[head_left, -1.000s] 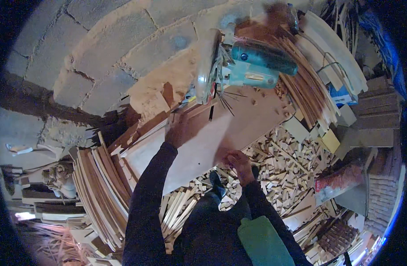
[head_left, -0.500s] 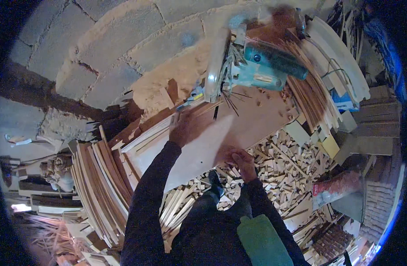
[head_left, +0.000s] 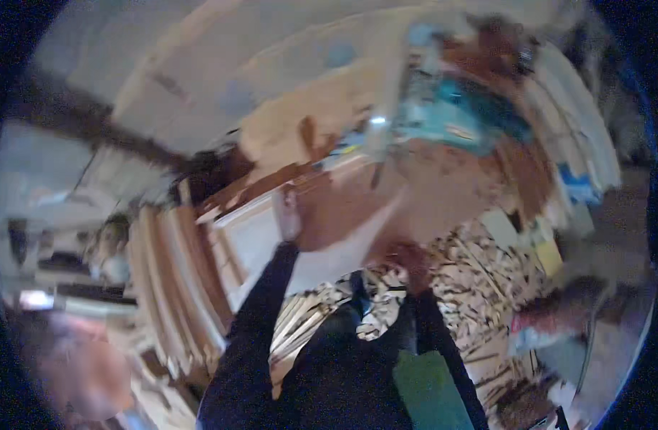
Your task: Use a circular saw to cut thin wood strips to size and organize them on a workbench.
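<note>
My left hand (head_left: 289, 215) is over the left part of a pale work board (head_left: 322, 261), near thin wooden strips along its far edge. Motion smears its fingers, so I cannot make out a grip. By the board's near right edge is my right hand (head_left: 410, 264), just as blurred, with the fingers' shape lost. Beyond both hands a teal power tool (head_left: 436, 125) rests on the brown far part of the board. A dark, thin rod-like thing (head_left: 377, 174) lies left of it.
Small wood offcuts (head_left: 479, 287) are heaped right of my legs. Long wooden strips (head_left: 175, 276) stand stacked at the left, more boards (head_left: 576, 122) at the far right. A block wall (head_left: 286, 43) rises behind. A blurred brownish rounded shape (head_left: 92, 380) shows lower left.
The whole view has shifted and blurred, with the bench and tool now further right in it. Both hands remain over or beside the board. A brownish rounded shape has appeared at lower left.
</note>
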`<state>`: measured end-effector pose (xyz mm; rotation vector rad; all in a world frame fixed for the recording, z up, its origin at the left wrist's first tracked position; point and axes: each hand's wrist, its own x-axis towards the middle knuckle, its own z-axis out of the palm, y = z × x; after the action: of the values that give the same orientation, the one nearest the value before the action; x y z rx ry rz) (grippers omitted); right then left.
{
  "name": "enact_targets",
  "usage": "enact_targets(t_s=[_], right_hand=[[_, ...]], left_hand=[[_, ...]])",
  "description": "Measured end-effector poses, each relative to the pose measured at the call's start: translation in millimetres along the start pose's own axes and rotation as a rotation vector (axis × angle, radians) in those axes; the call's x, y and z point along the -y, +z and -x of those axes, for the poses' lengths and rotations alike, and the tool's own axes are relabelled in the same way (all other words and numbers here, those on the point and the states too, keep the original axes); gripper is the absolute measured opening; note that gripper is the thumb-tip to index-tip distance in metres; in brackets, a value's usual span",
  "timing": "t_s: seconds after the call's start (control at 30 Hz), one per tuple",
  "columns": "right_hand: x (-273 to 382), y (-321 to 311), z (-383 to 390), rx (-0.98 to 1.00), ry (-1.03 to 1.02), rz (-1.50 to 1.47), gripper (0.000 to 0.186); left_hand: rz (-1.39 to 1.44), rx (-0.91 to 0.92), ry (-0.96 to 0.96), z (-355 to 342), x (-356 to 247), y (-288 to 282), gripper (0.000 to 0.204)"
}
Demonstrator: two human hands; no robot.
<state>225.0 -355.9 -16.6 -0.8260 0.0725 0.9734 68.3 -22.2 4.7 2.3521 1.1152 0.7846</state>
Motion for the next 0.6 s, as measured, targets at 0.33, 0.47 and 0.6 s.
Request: enact_targets(t_s=[0.33,0.47,0.6], right_hand=[[22.8,30.7,3.1,0.077,-0.12,0.525,0.019],[17.1,20.2,0.9,0.096,-0.061,0.358,0.02],[15.1,10.9,-1.1,0.119,-0.05,0.277,0.031]], left_hand=[[0.254,-0.479,-0.704,71.3,87.2,-105.5,0.042],[0.389,-0.419,-0.59,61.3,133.7,-98.9,0.05],[0.326,-0.262,-0.512,52.9,162.3,-95.3,0.058]])
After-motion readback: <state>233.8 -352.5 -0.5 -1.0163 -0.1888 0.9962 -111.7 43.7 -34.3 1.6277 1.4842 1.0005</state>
